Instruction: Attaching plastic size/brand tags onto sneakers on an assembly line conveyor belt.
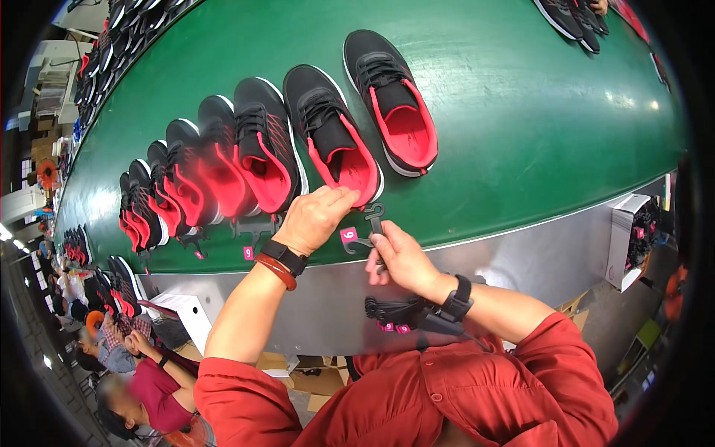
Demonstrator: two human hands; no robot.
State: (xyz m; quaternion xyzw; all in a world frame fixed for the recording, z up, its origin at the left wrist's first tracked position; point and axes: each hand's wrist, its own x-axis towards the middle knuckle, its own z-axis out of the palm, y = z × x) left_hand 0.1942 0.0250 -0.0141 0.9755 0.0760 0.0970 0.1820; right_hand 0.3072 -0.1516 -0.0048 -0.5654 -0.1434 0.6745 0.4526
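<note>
My left hand [311, 221] has its fingers closed on the heel of a black sneaker [320, 104] with a pink-red lining and white sole. Beside it, my right hand [402, 255] grips a dark grey plastic shoe hanger [375, 216] with a curved hook; a pink label [348, 235] sits at its side arm. The hanger is close to the sneaker's heel. Just right of that shoe lies a single matching sneaker [383, 78], touched by neither hand. Similar sneakers [261, 141] stand in a row to the left, several with hangers [259, 229] at their heels.
The green belt table [514, 134] has a metal front edge [521, 246]. A bundle of dark hangers [398, 307] with pink labels hangs at that edge. A white box [629, 238] stands right. Seated people [153, 391] are at the lower left; more shoes [570, 18] lie far right.
</note>
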